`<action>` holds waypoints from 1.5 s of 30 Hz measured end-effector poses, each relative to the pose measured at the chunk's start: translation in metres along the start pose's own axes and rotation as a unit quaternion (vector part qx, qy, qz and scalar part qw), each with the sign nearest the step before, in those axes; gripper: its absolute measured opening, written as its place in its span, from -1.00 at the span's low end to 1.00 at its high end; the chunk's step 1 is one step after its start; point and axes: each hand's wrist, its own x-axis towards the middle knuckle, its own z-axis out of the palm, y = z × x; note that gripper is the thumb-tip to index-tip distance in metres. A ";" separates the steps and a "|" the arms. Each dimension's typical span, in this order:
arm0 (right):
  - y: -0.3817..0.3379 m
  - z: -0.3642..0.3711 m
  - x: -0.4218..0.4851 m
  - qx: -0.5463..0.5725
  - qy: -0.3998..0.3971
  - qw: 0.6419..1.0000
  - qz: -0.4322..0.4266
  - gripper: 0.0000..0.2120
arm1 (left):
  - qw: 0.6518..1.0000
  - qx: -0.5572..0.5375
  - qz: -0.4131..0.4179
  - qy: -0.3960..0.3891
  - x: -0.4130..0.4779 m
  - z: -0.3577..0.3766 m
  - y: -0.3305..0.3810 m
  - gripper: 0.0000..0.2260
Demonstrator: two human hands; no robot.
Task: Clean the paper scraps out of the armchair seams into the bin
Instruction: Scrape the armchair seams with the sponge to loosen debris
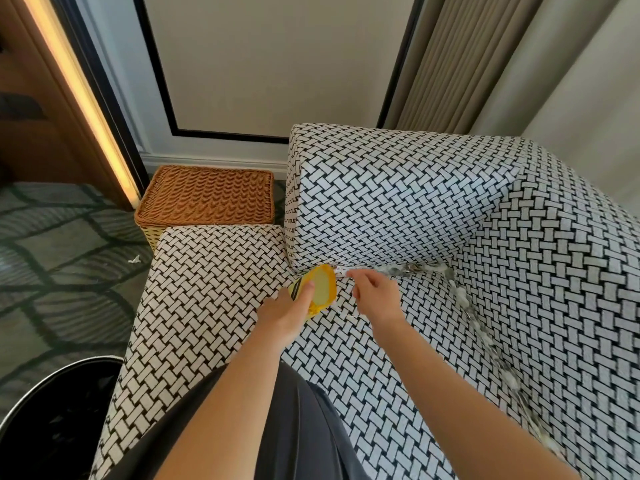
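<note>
My left hand (289,315) grips a small yellow dustpan (320,289) on the seat of the black-and-white woven armchair (398,358), its mouth at the left end of the back seam. My right hand (372,289) pinches a white paper scrap (341,270) at that seam, just right of the dustpan. More paper scraps (408,269) fill the back seam and run down the right-side seam (485,334). The black bin (52,424) stands on the floor at the lower left, beside the armchair.
A brown wicker basket (207,195) stands behind the left armrest against the wall. One loose scrap (134,260) lies on the patterned carpet to the left. Curtains (519,64) hang behind the chair back.
</note>
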 end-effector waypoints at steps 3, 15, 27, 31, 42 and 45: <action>0.020 -0.015 0.025 -0.078 0.065 0.995 0.005 -0.82 | 1.000 0.006 0.016 0.002 0.003 0.011 0.006 -0.28; 0.061 -0.040 0.082 -0.364 0.096 0.923 -0.073 -0.60 | 0.998 -0.054 0.037 -0.024 0.024 0.030 0.024 -0.36; 0.045 -0.045 0.104 -0.509 0.009 0.857 -0.079 -0.66 | 0.990 -0.120 0.060 -0.046 0.037 0.026 0.016 -0.37; 0.054 -0.040 0.096 -0.434 0.080 0.889 -0.125 -0.79 | 0.989 -0.121 0.064 -0.057 0.029 0.024 0.014 -0.12; 0.061 -0.044 0.011 -0.170 0.097 0.976 -0.098 -0.83 | 0.994 -0.084 0.032 -0.068 0.008 0.014 0.009 -0.16; 0.031 -0.034 -0.010 -0.047 0.049 0.994 -0.083 -0.86 | 0.995 -0.054 0.050 -0.064 0.005 0.011 0.008 -0.24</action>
